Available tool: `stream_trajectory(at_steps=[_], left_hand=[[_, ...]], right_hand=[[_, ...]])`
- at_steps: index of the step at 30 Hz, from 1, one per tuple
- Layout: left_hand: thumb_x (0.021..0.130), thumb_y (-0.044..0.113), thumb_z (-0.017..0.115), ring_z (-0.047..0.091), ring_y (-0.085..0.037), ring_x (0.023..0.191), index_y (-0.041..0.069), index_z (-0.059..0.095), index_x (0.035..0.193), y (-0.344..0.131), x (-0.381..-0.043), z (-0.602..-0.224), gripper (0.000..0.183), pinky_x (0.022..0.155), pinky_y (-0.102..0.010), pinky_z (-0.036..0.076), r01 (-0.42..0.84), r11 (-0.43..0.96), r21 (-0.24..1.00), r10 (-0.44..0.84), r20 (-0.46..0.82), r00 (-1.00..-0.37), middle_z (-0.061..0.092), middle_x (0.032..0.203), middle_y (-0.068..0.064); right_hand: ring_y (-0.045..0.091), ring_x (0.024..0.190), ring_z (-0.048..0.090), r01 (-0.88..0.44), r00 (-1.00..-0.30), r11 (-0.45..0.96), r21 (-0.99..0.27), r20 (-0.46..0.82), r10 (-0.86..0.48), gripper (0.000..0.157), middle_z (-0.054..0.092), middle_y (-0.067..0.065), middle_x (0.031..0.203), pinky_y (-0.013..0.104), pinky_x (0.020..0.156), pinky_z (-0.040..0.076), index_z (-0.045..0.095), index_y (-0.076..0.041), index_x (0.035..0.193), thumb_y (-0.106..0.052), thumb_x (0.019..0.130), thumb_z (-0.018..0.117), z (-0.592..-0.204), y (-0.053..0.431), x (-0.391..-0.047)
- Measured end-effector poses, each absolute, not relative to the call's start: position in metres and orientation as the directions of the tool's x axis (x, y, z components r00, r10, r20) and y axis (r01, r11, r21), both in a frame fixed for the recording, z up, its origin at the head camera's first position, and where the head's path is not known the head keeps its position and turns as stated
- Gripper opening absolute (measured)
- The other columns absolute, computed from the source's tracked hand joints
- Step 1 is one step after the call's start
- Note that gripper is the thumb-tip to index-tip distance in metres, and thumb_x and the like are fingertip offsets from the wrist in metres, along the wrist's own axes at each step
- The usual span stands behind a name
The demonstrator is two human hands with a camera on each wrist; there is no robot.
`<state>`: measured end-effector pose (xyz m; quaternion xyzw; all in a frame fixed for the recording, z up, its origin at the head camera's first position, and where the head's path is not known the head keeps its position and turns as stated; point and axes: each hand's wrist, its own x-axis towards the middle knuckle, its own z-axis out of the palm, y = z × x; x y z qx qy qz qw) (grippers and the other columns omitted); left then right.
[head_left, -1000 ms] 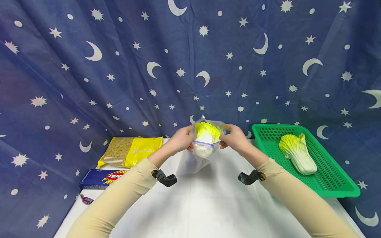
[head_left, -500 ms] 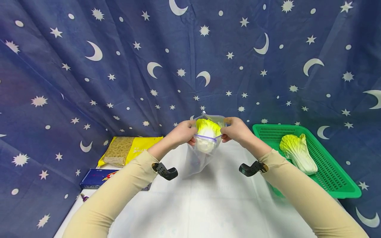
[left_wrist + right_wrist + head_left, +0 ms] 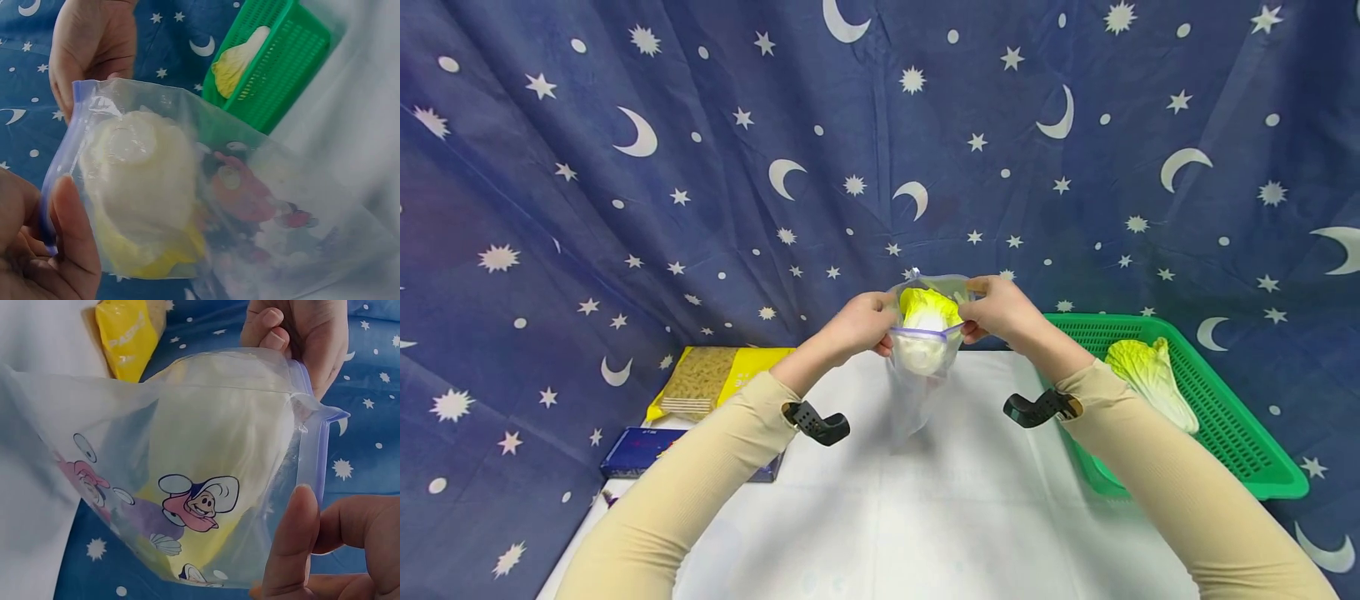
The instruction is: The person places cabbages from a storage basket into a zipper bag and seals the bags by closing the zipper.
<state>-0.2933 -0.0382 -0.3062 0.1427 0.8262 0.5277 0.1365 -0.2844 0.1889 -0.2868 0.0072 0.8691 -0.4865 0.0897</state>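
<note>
A clear zip bag (image 3: 917, 387) with a purple zip edge and printed cartoon figures hangs over the table, its mouth spread. Inside its upper part sits a napa cabbage (image 3: 928, 310), yellow leaves up in the head view. My left hand (image 3: 867, 323) pinches the left side of the bag's rim between thumb and fingers. On the opposite side, my right hand (image 3: 1000, 312) pinches the rim as well. The bag's lower part hangs slack, as the left wrist view shows around the cartoon print (image 3: 240, 187).
At right stands a green basket (image 3: 1262, 433) with a second napa cabbage (image 3: 1153, 379) in it. To the left lie a yellow pasta bag (image 3: 700, 379) and a blue pasta box (image 3: 636, 450), partly behind the left sleeve. A patterned curtain (image 3: 850, 125) closes off the back.
Both hands have raised the bag with the cabbage in it, and it has shifted slightly right. The bag's bottom, earlier trailing to the left, now hangs straighter down.
</note>
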Motion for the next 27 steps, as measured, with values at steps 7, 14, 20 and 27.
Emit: stream_trajectory(at_steps=[7,14,20,27], left_hand=[[0.099,0.005,0.042,0.054,-0.014,0.053,-0.008,0.041,0.151,-0.038,-0.302,-0.287,0.054,0.062,-0.033,0.061,0.137,0.487,0.863,0.369,-0.061,-0.927,0.056,0.097,-0.017],[0.1,0.007,0.044,0.055,-0.016,0.057,-0.007,0.053,0.132,-0.036,-0.299,-0.283,0.036,0.068,-0.037,0.063,0.146,0.559,0.816,0.364,-0.083,-0.928,0.056,0.088,-0.015],[0.101,0.007,0.044,0.054,-0.015,0.056,-0.008,0.041,0.151,-0.033,-0.299,-0.282,0.052,0.058,-0.027,0.059,0.147,0.571,0.808,0.358,-0.084,-0.93,0.058,0.108,-0.019],[0.102,0.009,0.045,0.054,-0.013,0.054,-0.006,0.034,0.156,-0.031,-0.299,-0.283,0.057,0.057,-0.025,0.058,0.134,0.567,0.812,0.356,-0.095,-0.93,0.052,0.142,-0.022]], right_hand=[[0.016,0.061,0.063,0.103,-0.983,0.524,-0.846,-0.168,-0.077,0.075,0.057,0.027,0.126,0.03,0.065,0.062,0.02,0.005,0.16,-0.004,0.097,0.059,-0.285,0.187,-0.284],[0.016,0.063,0.065,0.091,-0.981,0.536,-0.839,-0.168,-0.097,0.074,0.057,0.027,0.13,0.03,0.066,0.062,0.02,0.006,0.16,-0.005,0.097,0.058,-0.286,0.188,-0.284],[0.017,0.065,0.066,0.087,-0.982,0.552,-0.829,-0.163,-0.09,0.075,0.056,0.028,0.132,0.031,0.067,0.062,0.02,0.006,0.16,-0.005,0.096,0.058,-0.285,0.19,-0.284],[0.018,0.064,0.065,0.095,-0.983,0.561,-0.823,-0.166,-0.077,0.075,0.059,0.028,0.125,0.031,0.067,0.062,0.022,0.006,0.16,-0.005,0.095,0.058,-0.287,0.192,-0.286]])
